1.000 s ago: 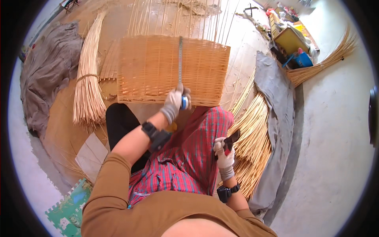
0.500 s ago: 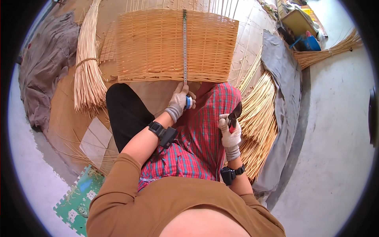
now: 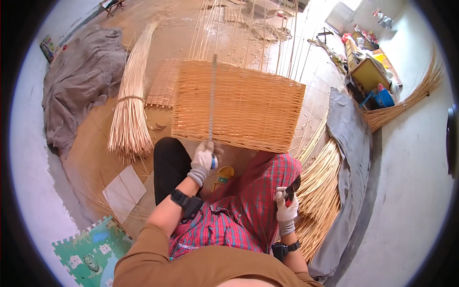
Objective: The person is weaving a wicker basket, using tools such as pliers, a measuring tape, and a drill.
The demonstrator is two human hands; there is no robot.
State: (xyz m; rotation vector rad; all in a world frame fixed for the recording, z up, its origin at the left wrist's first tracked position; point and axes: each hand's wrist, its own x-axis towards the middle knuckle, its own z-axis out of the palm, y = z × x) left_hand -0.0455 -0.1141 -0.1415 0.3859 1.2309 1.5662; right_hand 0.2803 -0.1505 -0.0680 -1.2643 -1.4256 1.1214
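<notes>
A woven rattan panel [image 3: 253,110] lies before my bent knees. My left hand [image 3: 202,159], in a pale glove, is closed on a blue tape measure [image 3: 213,161] below the panel's lower edge. The blurred metal tape [image 3: 212,95] runs up across the panel's left part, slightly past its top edge. My right hand [image 3: 286,207], also gloved, rests by the red plaid cloth [image 3: 253,205] over my right knee, closed on red-handled shears [image 3: 290,190] with dark blades.
Rattan bundles [image 3: 130,124] lie left, [image 3: 318,186] right, [image 3: 401,105] far right. Grey cloths [image 3: 81,81] [image 3: 349,158] flank them. A smaller woven piece [image 3: 158,91], a yellow slipper [image 3: 224,174], a green foam mat [image 3: 86,253] and a cluttered shelf with a blue container [image 3: 382,98] are around me.
The tape has moved from near the panel's middle toward its left part, with my left hand holding it. The view has shifted. My right hand still grips the shears.
</notes>
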